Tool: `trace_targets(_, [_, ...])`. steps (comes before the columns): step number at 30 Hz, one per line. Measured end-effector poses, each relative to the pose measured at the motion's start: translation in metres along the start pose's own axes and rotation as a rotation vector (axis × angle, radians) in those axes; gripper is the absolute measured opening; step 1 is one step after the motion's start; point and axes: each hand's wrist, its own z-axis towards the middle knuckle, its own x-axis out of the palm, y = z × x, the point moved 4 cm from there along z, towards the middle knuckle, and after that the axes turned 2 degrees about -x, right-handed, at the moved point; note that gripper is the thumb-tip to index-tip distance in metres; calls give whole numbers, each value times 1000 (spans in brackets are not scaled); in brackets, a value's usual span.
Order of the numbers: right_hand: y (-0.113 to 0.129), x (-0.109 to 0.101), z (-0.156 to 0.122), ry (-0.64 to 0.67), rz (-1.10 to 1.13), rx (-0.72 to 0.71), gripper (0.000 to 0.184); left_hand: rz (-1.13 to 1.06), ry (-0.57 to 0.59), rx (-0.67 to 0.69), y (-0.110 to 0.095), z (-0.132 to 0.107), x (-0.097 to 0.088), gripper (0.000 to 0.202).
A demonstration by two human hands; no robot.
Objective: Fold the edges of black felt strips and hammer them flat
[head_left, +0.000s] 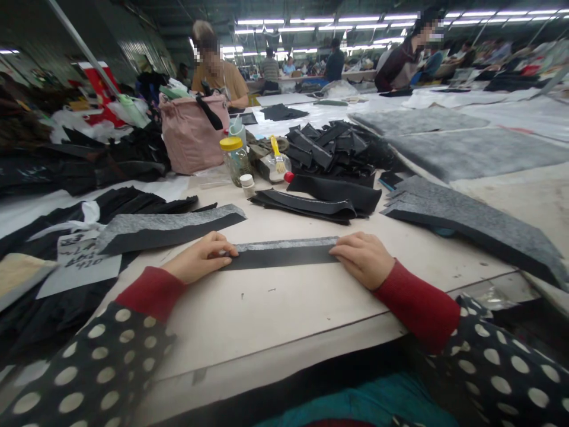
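Look at that, a black-and-grey felt strip [280,254] lying flat across the pale worktable [267,314], the left hand [200,258] open on its left end, the right hand [362,259] open on its right end, neither one gripping!

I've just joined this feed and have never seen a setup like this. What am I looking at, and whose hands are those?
This one picture comes from a camera worn on a person's head, looking forward and down at their own bare hands. Their left hand and right hand rest on the two ends of a black strip with a grey felt edge, which lies on a pale work table. Neither hand grips it. Nearby are stacked grey felt pieces, a pile of black pieces and a jar with a yellow lid.
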Motion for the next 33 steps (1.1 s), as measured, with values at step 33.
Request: trace_targets(33, [-22, -18, -18, 43, 272, 119, 26, 155, -196, 478, -168, 77, 84, 24])
